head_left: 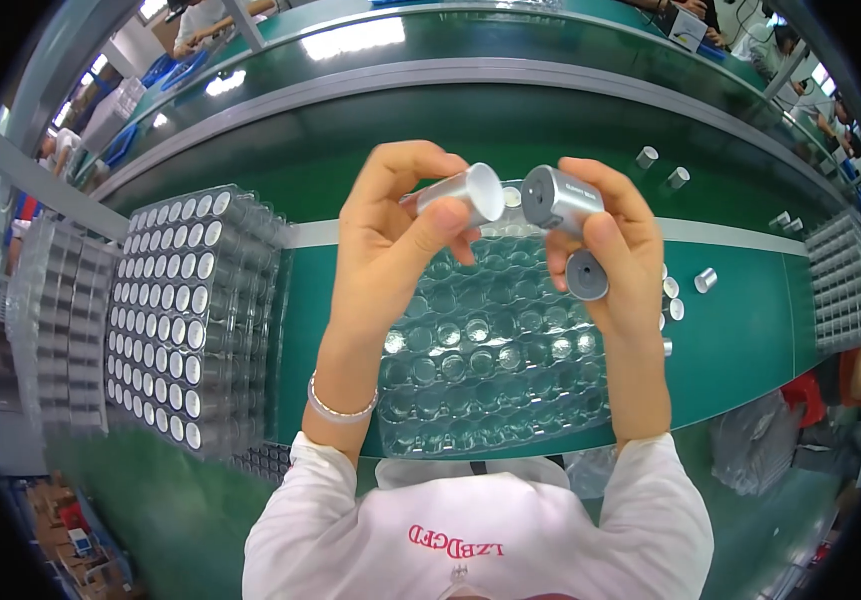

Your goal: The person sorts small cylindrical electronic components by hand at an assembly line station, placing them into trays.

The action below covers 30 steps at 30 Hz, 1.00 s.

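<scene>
Standing here, I'm watching the person holding parts up over a clear tray point(495, 430) on the green bench point(750, 310). The left hand point(378, 235) is grasping a silver tube point(462, 190) between thumb and fingers, its pale round end facing right; whether that end is hollow I can't quite tell. The right hand point(632, 245) is gripping two parts: an upper cylinder point(572, 203), its dark end turned left toward the tube, and a lower cylinder point(587, 276) tucked beneath. Tube and upper cylinder are facing each other just apart, not touching.

The step in hand, I'd judge, is checking or pairing these two ends. From there, the next move seems to be calling for a steady left grip, square ends, and firm fingers around the lower cylinder.

To the left, stacked trays point(262, 255) are carrying rows of white-ended parts; to the right, a loose cylinder point(705, 280) is lying tilted.
</scene>
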Each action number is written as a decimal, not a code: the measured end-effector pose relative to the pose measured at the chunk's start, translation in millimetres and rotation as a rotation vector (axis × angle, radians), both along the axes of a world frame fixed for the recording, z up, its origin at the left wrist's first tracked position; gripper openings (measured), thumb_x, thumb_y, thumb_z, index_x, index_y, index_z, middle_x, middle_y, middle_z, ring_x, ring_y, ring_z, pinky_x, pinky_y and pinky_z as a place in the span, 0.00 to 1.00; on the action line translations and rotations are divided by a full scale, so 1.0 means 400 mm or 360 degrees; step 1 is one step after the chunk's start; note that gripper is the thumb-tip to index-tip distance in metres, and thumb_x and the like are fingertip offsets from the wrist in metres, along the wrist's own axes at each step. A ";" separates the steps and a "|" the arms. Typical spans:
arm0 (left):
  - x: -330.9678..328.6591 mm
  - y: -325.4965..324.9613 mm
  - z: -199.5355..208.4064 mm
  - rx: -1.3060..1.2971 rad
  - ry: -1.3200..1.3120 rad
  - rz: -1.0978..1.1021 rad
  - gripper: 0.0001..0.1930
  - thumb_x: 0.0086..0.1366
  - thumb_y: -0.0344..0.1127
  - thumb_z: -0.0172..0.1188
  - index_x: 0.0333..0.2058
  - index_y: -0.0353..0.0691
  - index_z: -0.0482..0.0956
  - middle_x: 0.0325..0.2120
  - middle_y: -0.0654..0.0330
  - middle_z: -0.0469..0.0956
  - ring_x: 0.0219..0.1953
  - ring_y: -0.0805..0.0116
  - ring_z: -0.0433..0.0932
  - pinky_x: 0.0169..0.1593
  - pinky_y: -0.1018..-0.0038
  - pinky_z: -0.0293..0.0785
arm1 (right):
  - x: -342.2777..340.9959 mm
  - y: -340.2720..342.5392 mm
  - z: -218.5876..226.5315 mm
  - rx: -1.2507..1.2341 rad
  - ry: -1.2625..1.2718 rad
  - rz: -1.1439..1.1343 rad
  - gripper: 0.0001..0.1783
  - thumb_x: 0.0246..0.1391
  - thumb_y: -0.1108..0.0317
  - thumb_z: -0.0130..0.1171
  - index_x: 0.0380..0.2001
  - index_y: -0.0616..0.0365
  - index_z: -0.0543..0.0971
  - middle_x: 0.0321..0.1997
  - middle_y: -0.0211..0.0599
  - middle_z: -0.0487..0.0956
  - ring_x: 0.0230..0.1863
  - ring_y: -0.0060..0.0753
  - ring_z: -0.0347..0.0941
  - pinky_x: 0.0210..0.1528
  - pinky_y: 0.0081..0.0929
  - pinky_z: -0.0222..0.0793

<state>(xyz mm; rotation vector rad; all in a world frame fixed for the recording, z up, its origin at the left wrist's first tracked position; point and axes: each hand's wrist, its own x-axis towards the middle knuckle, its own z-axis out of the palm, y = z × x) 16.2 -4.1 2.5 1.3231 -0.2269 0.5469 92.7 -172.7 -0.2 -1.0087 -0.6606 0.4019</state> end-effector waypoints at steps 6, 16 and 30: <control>-0.008 -0.029 0.024 0.0064 -0.0025 0.0005 0.25 0.47 0.25 0.64 0.47 0.32 0.69 0.43 0.53 0.70 0.41 0.65 0.74 0.41 0.72 0.77 | 0.003 -0.012 -0.006 0.0023 -0.0500 -0.0316 0.23 0.41 0.70 0.65 0.43 0.63 0.72 0.42 0.40 0.71 0.30 0.25 0.74 0.27 0.15 0.68; -0.036 -0.003 0.031 0.0128 -0.0021 -0.0023 0.23 0.47 0.27 0.66 0.43 0.32 0.72 0.33 0.58 0.73 0.36 0.73 0.74 0.37 0.79 0.76 | -0.004 -0.027 0.021 -0.0083 -0.1015 -0.0503 0.25 0.36 0.72 0.68 0.41 0.64 0.73 0.42 0.42 0.71 0.28 0.25 0.75 0.27 0.14 0.69; -0.032 0.000 0.023 0.0134 -0.0024 -0.0018 0.28 0.44 0.43 0.68 0.40 0.29 0.71 0.35 0.50 0.74 0.32 0.66 0.78 0.29 0.76 0.79 | -0.020 -0.031 0.013 -0.0041 -0.0841 -0.0437 0.32 0.33 0.59 0.70 0.42 0.64 0.72 0.39 0.38 0.74 0.31 0.23 0.74 0.30 0.14 0.68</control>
